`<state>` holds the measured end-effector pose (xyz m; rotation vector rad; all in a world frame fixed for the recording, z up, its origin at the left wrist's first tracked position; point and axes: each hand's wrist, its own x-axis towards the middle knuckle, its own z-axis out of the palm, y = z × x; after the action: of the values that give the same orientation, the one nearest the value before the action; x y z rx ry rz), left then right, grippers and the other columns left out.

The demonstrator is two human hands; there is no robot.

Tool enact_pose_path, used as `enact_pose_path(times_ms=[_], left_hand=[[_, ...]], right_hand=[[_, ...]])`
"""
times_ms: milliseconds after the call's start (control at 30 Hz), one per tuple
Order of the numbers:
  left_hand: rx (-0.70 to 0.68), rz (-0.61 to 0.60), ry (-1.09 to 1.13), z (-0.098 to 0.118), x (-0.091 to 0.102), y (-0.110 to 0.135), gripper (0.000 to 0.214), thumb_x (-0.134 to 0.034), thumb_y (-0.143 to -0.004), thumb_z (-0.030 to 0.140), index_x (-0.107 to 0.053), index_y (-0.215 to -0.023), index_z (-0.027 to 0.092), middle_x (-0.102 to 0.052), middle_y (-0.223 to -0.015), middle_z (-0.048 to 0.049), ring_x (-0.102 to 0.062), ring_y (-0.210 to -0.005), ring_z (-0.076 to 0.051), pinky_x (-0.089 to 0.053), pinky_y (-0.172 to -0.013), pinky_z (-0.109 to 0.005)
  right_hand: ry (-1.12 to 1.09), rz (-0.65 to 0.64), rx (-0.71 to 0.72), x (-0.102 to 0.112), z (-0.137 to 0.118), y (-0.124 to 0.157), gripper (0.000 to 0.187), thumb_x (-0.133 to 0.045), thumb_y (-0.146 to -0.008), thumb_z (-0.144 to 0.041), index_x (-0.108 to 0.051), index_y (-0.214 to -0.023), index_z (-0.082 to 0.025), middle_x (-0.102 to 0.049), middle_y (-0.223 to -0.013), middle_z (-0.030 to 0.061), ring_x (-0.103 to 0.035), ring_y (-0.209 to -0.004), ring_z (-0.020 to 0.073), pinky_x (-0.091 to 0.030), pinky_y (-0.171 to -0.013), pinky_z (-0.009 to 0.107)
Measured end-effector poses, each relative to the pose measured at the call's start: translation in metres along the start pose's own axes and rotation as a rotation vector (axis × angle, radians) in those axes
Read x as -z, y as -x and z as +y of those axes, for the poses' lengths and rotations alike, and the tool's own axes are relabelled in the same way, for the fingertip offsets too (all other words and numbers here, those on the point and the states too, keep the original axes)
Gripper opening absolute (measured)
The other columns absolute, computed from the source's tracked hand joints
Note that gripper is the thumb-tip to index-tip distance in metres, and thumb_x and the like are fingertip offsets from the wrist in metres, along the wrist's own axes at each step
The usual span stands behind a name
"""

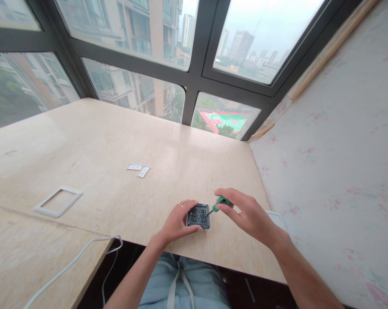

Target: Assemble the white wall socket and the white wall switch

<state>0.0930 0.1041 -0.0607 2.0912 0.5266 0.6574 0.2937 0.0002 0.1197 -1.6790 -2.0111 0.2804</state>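
A square wall switch point(198, 217) with a dark grey inner face and a pale rim lies on the stone ledge. My left hand point(179, 221) grips it by its left side, thumb along the near edge and fingers at the far edge. In my right hand point(242, 210) is a small screwdriver point(222, 201) with a green and black handle. Its thin shaft slants down to the left, and the tip meets the right part of the switch's face. Whether the tip sits in a screw is too small to tell.
Two small white rocker covers point(135, 167) lie beyond my hands. A white square frame point(58, 201) rests at the left. Another white plate point(276, 219) is partly behind my right wrist, by the papered wall point(335, 193). A white cable point(74, 257) hangs over the ledge's near edge.
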Motion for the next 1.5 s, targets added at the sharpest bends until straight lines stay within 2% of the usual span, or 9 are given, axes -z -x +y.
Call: enact_pose_path(times_ms=[167,467,667,767,900,1000,1100,1233,1500], left_hand=[[0.017,-0.003,0.017,0.002,0.0,0.0,0.072,-0.074,-0.078,0.054,-0.047,-0.139,0.027,-0.055,-0.141,-0.0108,-0.048,-0.133,-0.03,-0.038,-0.112,-0.051],[0.0,-0.017,0.009,0.001,0.001,0.0,0.072,-0.071,-0.081,0.051,-0.043,-0.142,0.027,-0.053,-0.144,-0.0115,-0.047,-0.134,-0.031,-0.037,-0.113,-0.054],[-0.013,-0.039,0.03,0.001,0.003,0.001,0.074,-0.072,-0.078,0.042,-0.041,-0.144,0.026,-0.05,-0.145,-0.0119,-0.046,-0.135,-0.032,-0.036,-0.113,-0.054],[0.009,-0.038,0.035,0.001,0.003,0.001,0.074,-0.073,-0.078,0.042,-0.042,-0.144,0.027,-0.051,-0.145,-0.0116,-0.046,-0.135,-0.032,-0.036,-0.113,-0.054],[0.013,-0.034,0.047,0.002,0.003,0.0,0.074,-0.074,-0.077,0.043,-0.043,-0.143,0.027,-0.051,-0.144,-0.0114,-0.047,-0.134,-0.032,-0.036,-0.113,-0.053],[0.021,-0.038,0.057,0.004,0.004,0.0,0.074,-0.073,-0.077,0.043,-0.043,-0.143,0.027,-0.051,-0.144,-0.0112,-0.048,-0.133,-0.031,-0.038,-0.112,-0.052],[0.022,-0.033,0.056,0.004,0.004,-0.001,0.074,-0.074,-0.077,0.043,-0.043,-0.143,0.027,-0.051,-0.144,-0.0109,-0.048,-0.133,-0.032,-0.038,-0.112,-0.053],[0.01,-0.033,0.059,0.003,0.004,-0.001,0.075,-0.074,-0.077,0.045,-0.043,-0.143,0.027,-0.051,-0.144,-0.011,-0.047,-0.133,-0.032,-0.037,-0.112,-0.054],[0.004,-0.026,0.05,0.001,0.003,-0.001,0.074,-0.074,-0.077,0.043,-0.044,-0.142,0.026,-0.051,-0.144,-0.011,-0.048,-0.133,-0.031,-0.037,-0.113,-0.052]], right_hand=[[0.266,0.093,-0.015,-0.009,0.002,-0.003,0.04,-0.049,-0.097,-0.053,-0.062,-0.104,-0.016,-0.067,-0.077,0.0058,-0.064,-0.064,0.0179,-0.05,-0.055,0.028],[-0.127,-0.141,-0.101,0.007,-0.011,0.009,0.057,-0.047,-0.099,-0.029,-0.028,-0.152,-0.029,-0.066,-0.125,0.0094,-0.067,-0.107,0.0208,-0.056,-0.095,0.043],[-0.153,-0.117,-0.171,0.015,-0.012,0.0,0.033,-0.056,-0.094,-0.03,-0.059,-0.126,-0.027,-0.074,-0.108,0.0052,-0.071,-0.093,0.0201,-0.061,-0.08,0.035],[0.039,-0.053,-0.267,0.014,-0.019,-0.005,0.02,-0.063,-0.09,-0.043,-0.065,-0.097,-0.024,-0.074,-0.081,0.0013,-0.069,-0.067,0.0176,-0.054,-0.059,0.028],[0.531,-0.01,-0.377,0.008,-0.03,-0.01,0.042,-0.057,-0.089,-0.06,-0.058,-0.071,-0.022,-0.061,-0.053,0.0015,-0.057,-0.048,0.018,-0.028,-0.044,0.027],[0.751,-0.002,-0.417,0.005,-0.033,-0.01,0.052,-0.049,-0.09,-0.068,-0.058,-0.069,-0.021,-0.058,-0.05,0.0044,-0.056,-0.046,0.0201,-0.02,-0.044,0.027],[0.661,0.013,-0.372,0.002,-0.03,-0.008,0.051,-0.046,-0.092,-0.067,-0.063,-0.081,-0.021,-0.066,-0.061,0.0063,-0.062,-0.053,0.0216,-0.031,-0.045,0.027],[0.406,0.053,-0.114,-0.003,-0.023,-0.003,0.035,-0.045,-0.1,-0.043,-0.055,-0.126,-0.023,-0.067,-0.121,0.0133,-0.069,-0.1,0.0272,-0.057,-0.07,0.035],[0.083,-0.114,-0.061,0.007,-0.02,0.007,0.027,-0.047,-0.096,-0.019,-0.051,-0.122,-0.025,-0.055,-0.135,0.0116,-0.068,-0.103,0.0212,-0.057,-0.087,0.037]])
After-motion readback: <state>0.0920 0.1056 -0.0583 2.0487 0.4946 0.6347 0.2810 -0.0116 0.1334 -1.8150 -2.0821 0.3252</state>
